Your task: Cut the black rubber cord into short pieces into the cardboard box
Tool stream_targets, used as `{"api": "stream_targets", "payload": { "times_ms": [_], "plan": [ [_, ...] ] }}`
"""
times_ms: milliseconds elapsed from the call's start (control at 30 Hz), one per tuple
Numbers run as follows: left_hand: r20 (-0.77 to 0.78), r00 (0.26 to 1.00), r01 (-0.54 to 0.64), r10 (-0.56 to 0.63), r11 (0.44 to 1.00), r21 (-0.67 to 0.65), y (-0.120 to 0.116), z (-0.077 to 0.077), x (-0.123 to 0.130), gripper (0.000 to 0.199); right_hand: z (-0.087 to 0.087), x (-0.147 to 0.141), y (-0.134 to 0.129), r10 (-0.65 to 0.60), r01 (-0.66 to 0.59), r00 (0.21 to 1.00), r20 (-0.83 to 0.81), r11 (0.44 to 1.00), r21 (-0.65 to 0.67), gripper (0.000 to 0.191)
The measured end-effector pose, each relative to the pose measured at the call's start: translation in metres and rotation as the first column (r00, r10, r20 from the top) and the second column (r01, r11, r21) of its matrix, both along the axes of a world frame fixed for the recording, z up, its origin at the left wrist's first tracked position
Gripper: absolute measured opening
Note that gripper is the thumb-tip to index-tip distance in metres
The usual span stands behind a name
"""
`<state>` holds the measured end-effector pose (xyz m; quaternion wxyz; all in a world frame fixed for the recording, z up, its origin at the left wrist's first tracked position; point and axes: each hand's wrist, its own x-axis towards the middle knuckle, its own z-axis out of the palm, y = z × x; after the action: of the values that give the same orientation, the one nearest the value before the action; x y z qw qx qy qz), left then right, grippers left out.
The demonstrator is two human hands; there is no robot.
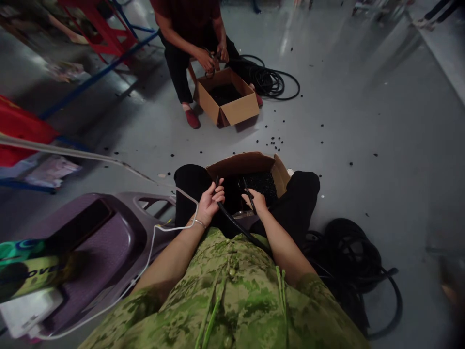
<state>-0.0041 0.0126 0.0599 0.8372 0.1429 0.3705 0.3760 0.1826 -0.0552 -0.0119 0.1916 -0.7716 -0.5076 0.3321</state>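
Note:
My left hand (211,199) has its fingers wrapped round the end of a black hose (236,224), which runs back across my lap under my right forearm. My right hand (256,200) is closed on dark scissors (248,190), their blades pointing up and away from me. The two hands are apart, over an open cardboard box (240,162) between my knees. Small black pieces (264,185) lie in the box.
A purple chair (109,247) with a phone and a white device stands at my left; a white cable (174,228) crosses near my left wrist. Black hose coils (348,247) lie at right. Ahead, a seated person (192,39) works over another box (240,109).

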Motion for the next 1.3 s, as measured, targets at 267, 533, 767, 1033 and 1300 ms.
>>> {"api": "stream_targets", "payload": {
  "times_ms": [267, 533, 767, 1033, 1300],
  "plan": [
    [-0.512, 0.859, 0.224, -0.018, 0.912, 0.344, -0.003, -0.016, 0.008, 0.032, 0.003, 0.001, -0.001, -0.004, 0.028, 0.981, -0.195, 0.992, 0.12, 0.043],
    [-0.803, 0.573, 0.515, 0.163, 0.69, 0.508, -0.011, -0.033, 0.014, 0.009, 0.009, -0.002, -0.007, 0.188, -0.16, 0.961, -0.201, 0.976, 0.15, 0.046],
    [-0.857, 0.486, 0.68, 0.17, 0.543, 0.493, -0.013, -0.043, 0.012, 0.012, 0.013, -0.004, -0.006, 0.23, -0.216, 0.962, -0.149, 0.971, 0.103, 0.045],
    [-0.851, 0.499, 0.693, 0.164, 0.514, 0.505, -0.013, -0.05, 0.01, 0.021, 0.013, -0.003, -0.006, 0.249, -0.229, 0.942, -0.225, 0.967, 0.11, 0.045],
    [-0.862, 0.47, 0.73, 0.19, 0.465, 0.5, -0.012, -0.054, 0.008, 0.034, 0.005, 0.0, -0.006, 0.258, -0.214, 0.913, -0.315, 0.962, 0.167, 0.044]
  ]
}}
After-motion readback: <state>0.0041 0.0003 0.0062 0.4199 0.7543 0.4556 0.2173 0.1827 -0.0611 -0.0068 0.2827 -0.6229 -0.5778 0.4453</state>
